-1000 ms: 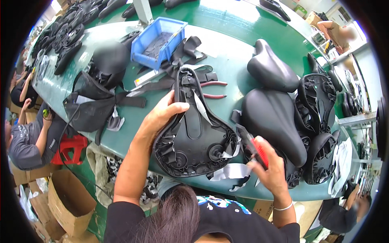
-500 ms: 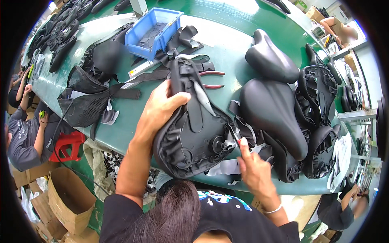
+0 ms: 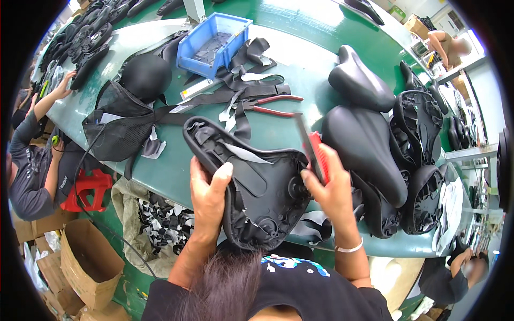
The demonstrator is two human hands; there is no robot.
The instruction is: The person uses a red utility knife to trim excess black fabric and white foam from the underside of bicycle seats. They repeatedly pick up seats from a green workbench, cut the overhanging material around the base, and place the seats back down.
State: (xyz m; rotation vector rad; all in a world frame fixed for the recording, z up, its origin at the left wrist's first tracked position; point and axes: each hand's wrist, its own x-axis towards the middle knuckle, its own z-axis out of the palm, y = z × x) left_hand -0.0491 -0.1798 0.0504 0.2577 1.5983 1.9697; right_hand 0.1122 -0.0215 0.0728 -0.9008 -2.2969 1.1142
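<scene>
At frame centre, my left hand (image 3: 210, 193) clamps the upturned black saddle (image 3: 251, 184) by its stiff, light rim; my right hand (image 3: 334, 190) grips a red-handled tool (image 3: 316, 152) closed.

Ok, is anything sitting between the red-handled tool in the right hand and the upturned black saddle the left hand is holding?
Nothing visible. The right hand holds the red-handled tool right at the rim of the upturned black bicycle saddle, which the left hand grips by its near edge above the green table.
</scene>
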